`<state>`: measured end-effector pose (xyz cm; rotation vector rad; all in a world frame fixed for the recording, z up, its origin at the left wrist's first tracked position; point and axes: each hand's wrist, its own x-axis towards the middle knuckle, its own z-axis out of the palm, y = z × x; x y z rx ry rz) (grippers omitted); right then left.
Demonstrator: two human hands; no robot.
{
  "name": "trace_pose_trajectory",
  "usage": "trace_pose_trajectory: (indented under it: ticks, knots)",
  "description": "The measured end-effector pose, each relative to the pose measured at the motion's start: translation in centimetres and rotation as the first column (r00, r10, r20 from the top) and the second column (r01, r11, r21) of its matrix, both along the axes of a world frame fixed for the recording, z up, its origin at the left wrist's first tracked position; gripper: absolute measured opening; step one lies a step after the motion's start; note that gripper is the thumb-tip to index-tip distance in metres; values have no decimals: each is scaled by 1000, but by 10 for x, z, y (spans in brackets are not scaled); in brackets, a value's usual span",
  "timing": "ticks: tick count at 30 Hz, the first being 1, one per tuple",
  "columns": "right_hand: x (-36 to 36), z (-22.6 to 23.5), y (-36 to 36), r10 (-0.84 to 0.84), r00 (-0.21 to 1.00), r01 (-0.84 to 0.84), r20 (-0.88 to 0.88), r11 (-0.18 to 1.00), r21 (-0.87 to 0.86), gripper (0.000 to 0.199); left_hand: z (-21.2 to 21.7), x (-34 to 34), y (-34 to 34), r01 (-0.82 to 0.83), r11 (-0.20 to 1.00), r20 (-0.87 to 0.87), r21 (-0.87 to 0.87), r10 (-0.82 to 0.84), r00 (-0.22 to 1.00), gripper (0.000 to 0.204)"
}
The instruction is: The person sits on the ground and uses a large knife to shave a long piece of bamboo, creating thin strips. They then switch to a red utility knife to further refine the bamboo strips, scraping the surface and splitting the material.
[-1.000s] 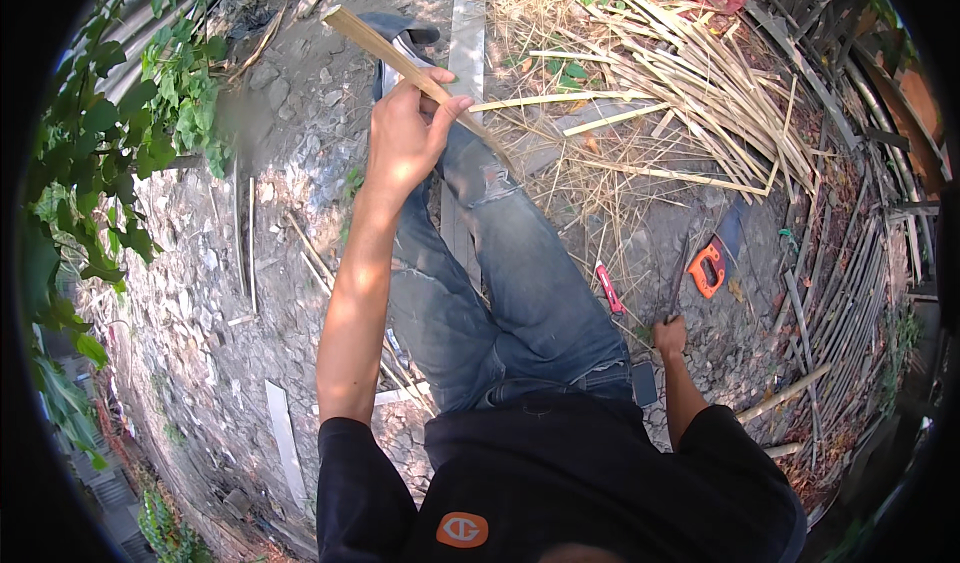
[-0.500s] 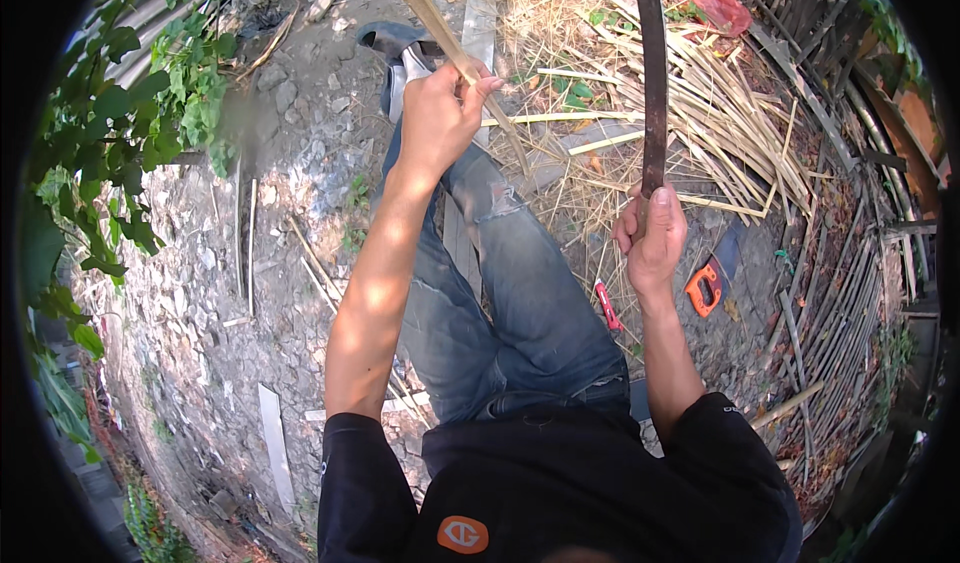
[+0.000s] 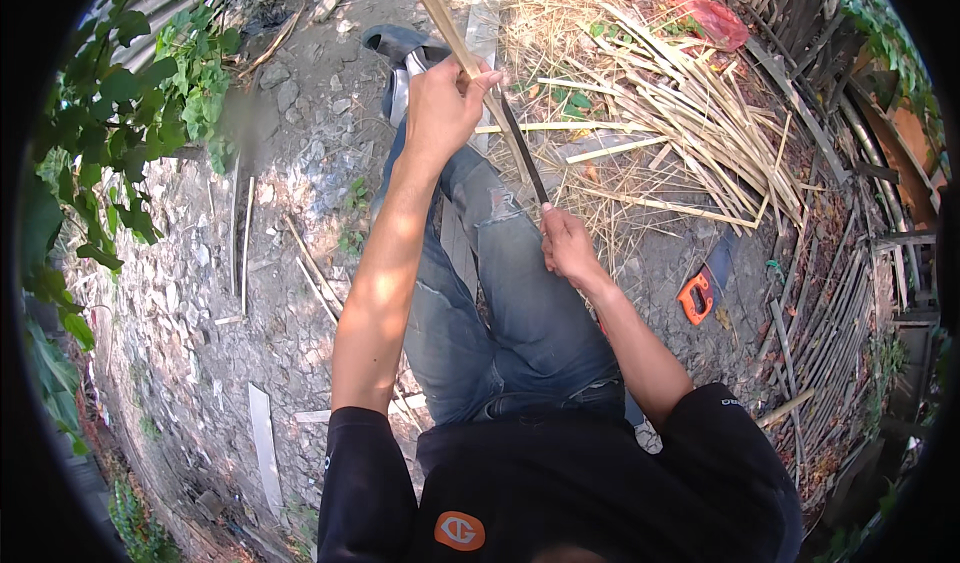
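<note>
My left hand (image 3: 445,113) is closed around a split bamboo strip (image 3: 445,18), which slants from above the fist down toward my knee. In my right hand (image 3: 570,245) is the handle of a long dark machete (image 3: 524,153). Its blade appears narrow, seen nearly edge-on, and points up and left. The blade's upper end comes close to the strip just beside my left fingers; whether they touch, I cannot tell. Both hands are above my outstretched legs in worn jeans (image 3: 540,293).
Cut bamboo strips (image 3: 720,128) lie heaped over straw shavings at the far right. An orange-handled saw (image 3: 697,298) rests on the ground right of my right forearm. Leafy branches (image 3: 115,113) hang at the left. A stick fence (image 3: 840,303) runs along the right, near a red plastic bag (image 3: 712,18).
The machete has swung down and left, from upright at the right to beside the bamboo strip. My left hand stays nearly in place. My right forearm now covers the red tool's spot.
</note>
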<state>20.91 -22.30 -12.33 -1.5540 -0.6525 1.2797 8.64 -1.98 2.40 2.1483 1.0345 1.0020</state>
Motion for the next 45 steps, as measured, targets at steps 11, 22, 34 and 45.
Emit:
trace_pose_trajectory:
  ticks: [11, 22, 34, 45]
  knots:
    - [13, 78, 10, -157, 980, 181, -125, 961, 209, 54, -5, -5, 16, -4, 990, 162, 144, -20, 987, 16]
    - [12, -46, 8, -137, 831, -5, 539, 967, 254, 57, 4, 12, 6, 8, 999, 143, 36, -13, 990, 25]
    - [62, 48, 35, 12, 281, -24, -959, 1000, 5, 53, 5, 17, 14, -40, 991, 143, 131, 21, 990, 25]
    - [27, -59, 32, -151, 918, 3, 367, 927, 375, 61, 9, 32, 17, -66, 996, 160, 60, 56, 986, 21]
